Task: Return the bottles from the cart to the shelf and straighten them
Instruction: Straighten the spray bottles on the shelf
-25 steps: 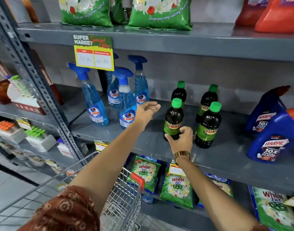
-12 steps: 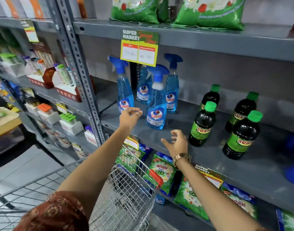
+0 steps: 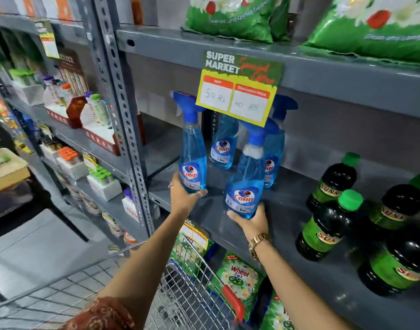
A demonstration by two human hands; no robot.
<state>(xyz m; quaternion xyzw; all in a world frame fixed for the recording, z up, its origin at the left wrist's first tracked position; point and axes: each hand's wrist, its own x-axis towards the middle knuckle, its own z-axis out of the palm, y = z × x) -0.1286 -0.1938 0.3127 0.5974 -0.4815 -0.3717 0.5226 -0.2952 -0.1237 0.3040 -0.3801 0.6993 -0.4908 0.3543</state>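
Several blue Colin spray bottles stand on the grey shelf (image 3: 287, 206). My left hand (image 3: 184, 198) grips the base of the leftmost spray bottle (image 3: 192, 160). My right hand (image 3: 251, 221) holds the base of the front spray bottle (image 3: 245, 184). Two more spray bottles (image 3: 224, 144) stand behind them, partly hidden by the price sign. To the right stand several dark bottles with green caps (image 3: 328, 225), upright and apart from my hands. The wire cart (image 3: 192, 289) sits below my arms; its inside is mostly out of sight.
A yellow and green price sign (image 3: 240, 88) hangs from the upper shelf edge over the spray bottles. Green detergent bags (image 3: 230, 17) lie on the shelf above, more bags (image 3: 240, 279) on the one below. A perforated upright post (image 3: 123, 110) borders the left.
Both hands left the dark bottles and moved left. The left hand closed on the leftmost spray bottle, the right on the front one. The view shifted left and closer.
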